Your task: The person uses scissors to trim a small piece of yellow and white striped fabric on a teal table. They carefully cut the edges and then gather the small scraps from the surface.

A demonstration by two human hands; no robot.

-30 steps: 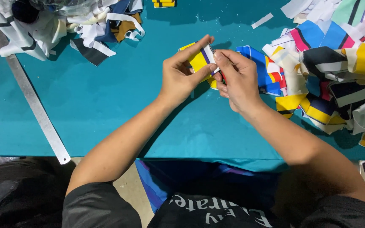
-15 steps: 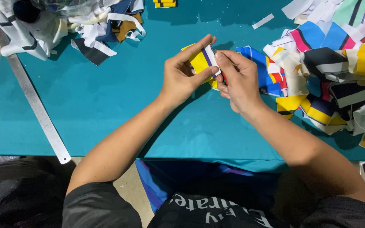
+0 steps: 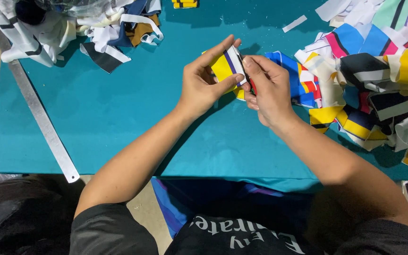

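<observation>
Left hand [image 3: 203, 85] and right hand [image 3: 267, 92] both pinch a small striped fabric strip [image 3: 231, 63] at upper centre. It appears light, limp and unbreakable; edge grips suit it best.

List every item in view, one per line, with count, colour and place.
fabric piece: one, yellow with white and dark stripes, pinched between both hands
scrap heap: one, multicoloured, right side of table
scrap pile: one, mostly white with black, navy and brown, top left
metal ruler: one, silver, left table edge
white strip: one, top centre-right
table cover: one, teal
left hand: holding fabric piece
right hand: holding fabric piece
</observation>
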